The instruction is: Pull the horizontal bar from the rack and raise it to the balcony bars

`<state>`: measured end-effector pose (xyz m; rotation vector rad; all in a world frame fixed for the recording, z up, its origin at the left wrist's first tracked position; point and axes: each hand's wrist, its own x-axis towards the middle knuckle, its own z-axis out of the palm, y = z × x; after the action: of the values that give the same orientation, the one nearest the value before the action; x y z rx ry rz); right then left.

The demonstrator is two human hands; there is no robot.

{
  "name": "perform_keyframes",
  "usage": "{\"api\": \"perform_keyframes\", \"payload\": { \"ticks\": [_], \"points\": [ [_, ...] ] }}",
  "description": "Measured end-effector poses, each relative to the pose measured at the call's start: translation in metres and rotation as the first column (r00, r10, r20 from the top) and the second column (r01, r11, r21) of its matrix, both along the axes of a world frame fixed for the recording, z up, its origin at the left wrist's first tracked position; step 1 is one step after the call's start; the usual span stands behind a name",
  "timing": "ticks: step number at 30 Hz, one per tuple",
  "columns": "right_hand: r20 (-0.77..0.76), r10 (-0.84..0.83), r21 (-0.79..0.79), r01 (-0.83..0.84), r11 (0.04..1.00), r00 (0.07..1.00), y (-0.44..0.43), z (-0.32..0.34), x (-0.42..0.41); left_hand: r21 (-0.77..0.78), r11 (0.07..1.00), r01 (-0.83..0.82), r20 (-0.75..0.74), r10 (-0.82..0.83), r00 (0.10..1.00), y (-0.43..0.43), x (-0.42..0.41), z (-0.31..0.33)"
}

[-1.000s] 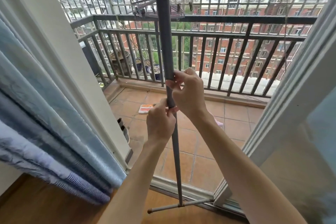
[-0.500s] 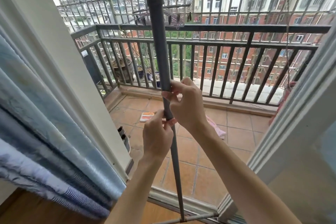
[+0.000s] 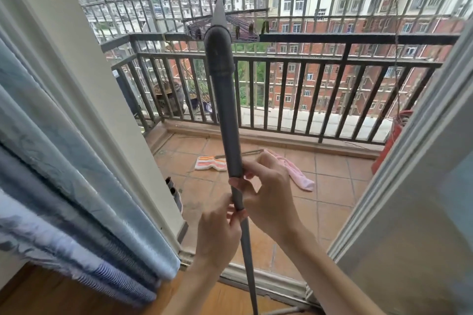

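Pole (image 3: 229, 120), grey and nearly upright, is pinched by both hands at its joint: the right hand (image 3: 268, 194) grips the thick sleeve's lower end, the left hand (image 3: 217, 233) just below holds the thinner shaft. Beyond the grip, cloths (image 3: 299, 174) lie on the tiles (image 3: 330, 192).

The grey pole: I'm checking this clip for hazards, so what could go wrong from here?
1. The pole is held only low down, by the left hand and right hand close together, so its long top could swing toward the drying rack.
2. Fingertips sit at the joint between its sections and might get pinched if it slides.
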<state>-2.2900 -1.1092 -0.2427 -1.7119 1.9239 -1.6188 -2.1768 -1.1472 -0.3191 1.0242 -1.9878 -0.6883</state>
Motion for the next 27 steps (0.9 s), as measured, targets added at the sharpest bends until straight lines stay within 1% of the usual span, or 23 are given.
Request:
{"api": "perform_keyframes", "payload": {
  "ticks": [4, 7, 9, 12, 15, 17, 20, 24, 27],
  "points": [
    [0.037, -0.052, 0.006, 0.052, 0.999, 0.998, 0.02, -0.012, 0.017, 0.001, 0.999, 0.043, 0.011, -0.043, 0.999, 0.012, 0.013, -0.007],
    [0.033, -0.087, 0.0, 0.087, 0.996, 0.996, 0.03, -0.015, 0.023, 0.003, 0.997, 0.081, 0.013, -0.081, 0.997, 0.017, 0.02, -0.011],
    [0.032, -0.091, -0.005, 0.091, 0.996, 0.995, 0.036, -0.014, 0.027, 0.039, 0.993, 0.114, -0.022, -0.113, 0.993, 0.019, 0.024, -0.015],
    [0.028, -0.092, -0.011, 0.092, 0.996, 0.995, 0.043, -0.014, 0.028, 0.033, 0.989, 0.143, -0.052, -0.141, 0.989, 0.022, 0.027, -0.021],
    [0.036, -0.043, 0.036, 0.042, 0.998, 0.998, 0.052, -0.006, 0.021, 0.032, 0.984, 0.173, -0.064, -0.171, 0.983, 0.021, 0.026, -0.025],
    [0.029, -0.032, 0.065, 0.03, 0.997, 0.999, 0.06, 0.01, 0.015, 0.02, 0.983, 0.182, -0.056, -0.181, 0.982, 0.019, 0.026, -0.026],
    [0.045, -0.048, 0.067, 0.045, 0.997, 0.998, 0.066, 0.049, 0.006, 0.034, 0.976, 0.214, -0.078, -0.211, 0.974, 0.016, 0.029, -0.027],
    [0.002, -0.002, 0.034, 0.002, 0.999, 1.0, 0.057, 0.107, 0.005, 0.042, 0.962, 0.272, -0.102, -0.266, 0.959, 0.01, 0.033, -0.026],
    [-0.037, 0.031, 0.017, -0.03, 0.999, 0.999, 0.039, 0.136, 0.01, 0.054, 0.95, 0.309, -0.093, -0.303, 0.948, 0.006, 0.035, -0.024]
  ]
}}
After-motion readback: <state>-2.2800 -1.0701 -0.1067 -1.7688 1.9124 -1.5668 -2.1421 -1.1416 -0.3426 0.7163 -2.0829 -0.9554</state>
